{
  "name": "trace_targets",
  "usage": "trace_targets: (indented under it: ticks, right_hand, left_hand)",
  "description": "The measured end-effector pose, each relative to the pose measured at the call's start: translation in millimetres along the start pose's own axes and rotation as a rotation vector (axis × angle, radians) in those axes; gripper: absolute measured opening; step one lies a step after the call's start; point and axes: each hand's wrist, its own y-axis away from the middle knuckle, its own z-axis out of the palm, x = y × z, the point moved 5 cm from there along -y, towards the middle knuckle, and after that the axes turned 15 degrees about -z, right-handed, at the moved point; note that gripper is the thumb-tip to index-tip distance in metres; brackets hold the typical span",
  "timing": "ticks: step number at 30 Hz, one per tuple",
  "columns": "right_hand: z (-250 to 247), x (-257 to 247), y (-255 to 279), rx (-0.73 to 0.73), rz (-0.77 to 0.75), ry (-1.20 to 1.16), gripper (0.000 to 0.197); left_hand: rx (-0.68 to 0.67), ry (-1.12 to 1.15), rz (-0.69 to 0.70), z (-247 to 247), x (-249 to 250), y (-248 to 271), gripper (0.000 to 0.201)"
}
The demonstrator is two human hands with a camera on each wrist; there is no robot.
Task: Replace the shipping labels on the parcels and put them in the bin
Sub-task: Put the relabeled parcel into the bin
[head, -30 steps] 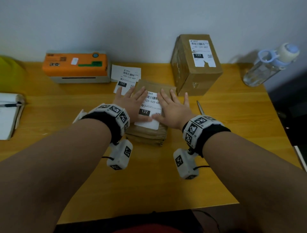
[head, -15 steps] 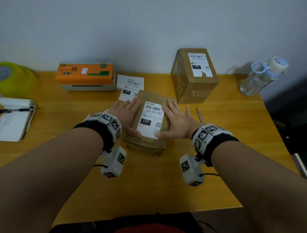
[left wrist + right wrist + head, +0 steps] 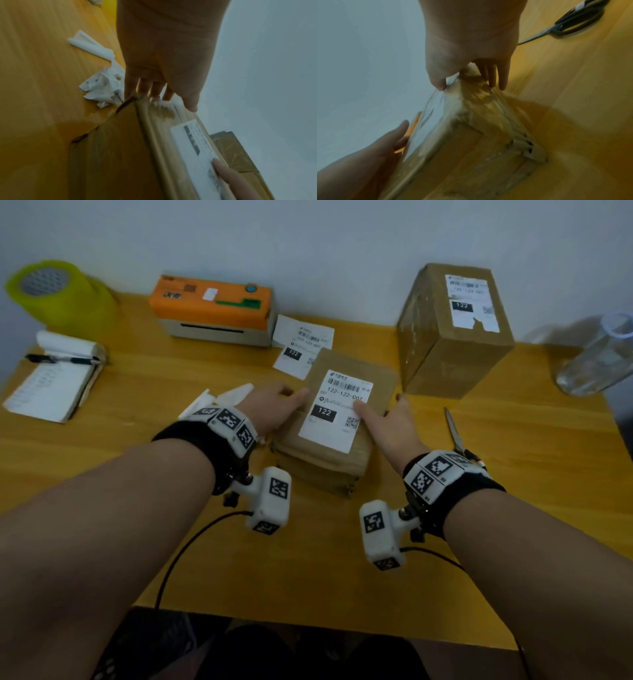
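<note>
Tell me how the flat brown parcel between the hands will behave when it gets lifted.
The flat brown parcel looks like stiff cardboard with squared edges, so it will probably hold its shape. It lies low and wide, so tipping seems unlikely. Its sides look glossy, perhaps taped, so they could be slippery; the left hand and right hand gripping opposite sides should help.
</note>
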Motion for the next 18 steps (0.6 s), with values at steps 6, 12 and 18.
trace_targets:
  ticks: [6, 12, 18]
  right_hand:
    - [2.0, -16.6, 1.0, 0.074, -0.159, -0.062, 0.068]
    - [2.5, -74.9, 27.7, 0.117, -0.482, -0.159, 0.064]
    - [55.2, -141.3, 89.7, -0.012, -0.851, -0.088, 0.059]
  left_hand:
    - [0.139, 0.285, 0.073, 10.5, 1.1, 0.8, 0.054]
    - [0.32, 0.466, 0.25, -26.6, -0.6, 36.0, 0.05]
    - [0.588, 0.718, 0.375, -67.6, -69.5, 107.4, 0.035]
